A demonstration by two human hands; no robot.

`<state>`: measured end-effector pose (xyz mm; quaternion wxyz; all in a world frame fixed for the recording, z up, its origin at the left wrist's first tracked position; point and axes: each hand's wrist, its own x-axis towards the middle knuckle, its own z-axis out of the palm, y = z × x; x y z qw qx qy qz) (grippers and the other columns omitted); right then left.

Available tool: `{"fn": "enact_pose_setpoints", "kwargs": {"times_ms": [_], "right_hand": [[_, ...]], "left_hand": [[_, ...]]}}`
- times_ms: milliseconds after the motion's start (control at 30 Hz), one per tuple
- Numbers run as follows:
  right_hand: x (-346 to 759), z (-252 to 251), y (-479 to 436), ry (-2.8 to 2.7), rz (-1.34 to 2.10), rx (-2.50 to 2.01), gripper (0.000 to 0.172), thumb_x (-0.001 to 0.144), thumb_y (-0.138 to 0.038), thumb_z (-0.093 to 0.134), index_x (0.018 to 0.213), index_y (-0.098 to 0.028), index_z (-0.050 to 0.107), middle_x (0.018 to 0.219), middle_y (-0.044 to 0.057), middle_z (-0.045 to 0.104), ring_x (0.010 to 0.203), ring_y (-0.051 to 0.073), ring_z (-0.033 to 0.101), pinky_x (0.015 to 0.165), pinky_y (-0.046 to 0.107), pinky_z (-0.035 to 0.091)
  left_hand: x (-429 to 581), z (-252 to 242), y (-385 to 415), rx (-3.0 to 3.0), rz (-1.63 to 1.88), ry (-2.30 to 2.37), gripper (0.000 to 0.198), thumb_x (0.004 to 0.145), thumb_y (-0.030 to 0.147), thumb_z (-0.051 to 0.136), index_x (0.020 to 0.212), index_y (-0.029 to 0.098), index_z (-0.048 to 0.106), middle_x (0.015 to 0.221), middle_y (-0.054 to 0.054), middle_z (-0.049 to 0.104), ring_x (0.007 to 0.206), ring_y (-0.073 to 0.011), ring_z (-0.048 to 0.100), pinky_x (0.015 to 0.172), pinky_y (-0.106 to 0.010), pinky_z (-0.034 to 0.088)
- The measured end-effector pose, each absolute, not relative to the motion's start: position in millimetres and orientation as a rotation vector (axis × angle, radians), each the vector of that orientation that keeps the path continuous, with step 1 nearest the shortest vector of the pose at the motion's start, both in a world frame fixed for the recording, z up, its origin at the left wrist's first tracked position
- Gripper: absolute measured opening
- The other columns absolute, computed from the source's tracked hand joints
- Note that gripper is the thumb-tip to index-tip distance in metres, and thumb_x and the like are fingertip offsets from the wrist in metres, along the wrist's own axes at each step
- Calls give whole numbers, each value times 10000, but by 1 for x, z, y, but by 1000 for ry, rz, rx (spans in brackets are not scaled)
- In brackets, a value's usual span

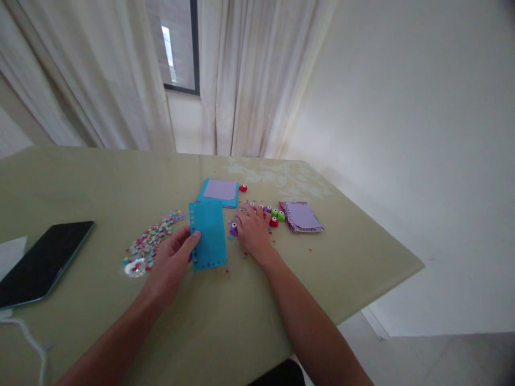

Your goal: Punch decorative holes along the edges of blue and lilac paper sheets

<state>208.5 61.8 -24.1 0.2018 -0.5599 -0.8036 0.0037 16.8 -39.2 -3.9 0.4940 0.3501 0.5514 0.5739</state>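
Observation:
My left hand (175, 257) pinches the left edge of a blue paper card (210, 236) between thumb and fingers. Small punched holes run along the card's left and bottom edges. My right hand (255, 228) rests with spread fingers over a group of small craft punches, partly hiding them. Beside its fingers sit a purple punch (234, 229), a red punch (274, 222) and a green punch (280, 216), each with a white eye-like top. Whether the right fingers grip one of them cannot be made out. Tiny paper bits lie around this hand.
Behind the card lies a lilac sheet (220, 189) on blue paper, near another red punch (243, 187). A stack of punched cards (303, 216) lies right. Colourful confetti (155, 236) and a white ring-shaped thing (134, 267) lie left, then a dark tablet (46, 262) and a white cable (30, 335).

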Motion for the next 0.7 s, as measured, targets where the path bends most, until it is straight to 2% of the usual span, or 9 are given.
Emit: {"fn": "enact_pose_setpoints", "kwargs": {"times_ms": [133, 300, 400, 500, 600, 700], "right_hand": [[205, -20, 56, -2269, 19, -1505, 271, 1103, -309, 527, 1199, -246, 772, 1463, 100, 684, 1346, 336, 519, 1076, 518, 342], [212, -12, 48, -2300, 126, -1388, 243, 1040, -439, 671, 1166, -267, 788, 1484, 92, 657, 1362, 329, 512, 1089, 503, 328], [215, -13, 46, -2370, 164, -1358, 230, 996, -424, 749, 1164, -273, 791, 1449, 90, 681, 1366, 343, 507, 1122, 538, 300], [215, -15, 46, -2350, 226, -1343, 201, 1001, -366, 747, 1159, -245, 770, 1389, 103, 713, 1343, 343, 528, 1132, 548, 309], [213, -13, 48, -2188, 444, -1227, 177, 1026, -332, 693, 1151, -211, 728, 1261, 114, 747, 1231, 303, 608, 1097, 487, 394], [210, -8, 47, -1854, 907, -1036, 239, 1051, -388, 618, 1219, -222, 654, 1137, 80, 749, 959, 222, 695, 892, 379, 522]], "left_hand": [[16, -7, -40, 865, 1397, 1295, 565, 754, 651, 879, 1117, 232, 771, 1117, -60, 829, 915, -238, 776, 788, -320, 640], [18, -6, -40, 827, 1438, 1282, 584, 809, 627, 862, 1237, 251, 736, 1145, -64, 831, 894, -239, 795, 727, -314, 649], [20, -1, -41, 767, 1427, 1262, 680, 767, 580, 917, 1318, 246, 701, 1154, -85, 834, 865, -256, 808, 720, -352, 668], [21, 1, -43, 801, 1413, 1248, 706, 718, 542, 960, 1296, 216, 719, 1183, -106, 832, 915, -282, 817, 783, -394, 683], [20, 1, -43, 807, 1431, 1265, 649, 709, 523, 963, 1231, 197, 759, 1212, -119, 827, 990, -314, 816, 843, -428, 686], [19, -1, -43, 761, 1445, 1272, 634, 705, 488, 963, 1234, 203, 761, 1223, -123, 826, 1005, -335, 818, 826, -440, 692]]}}
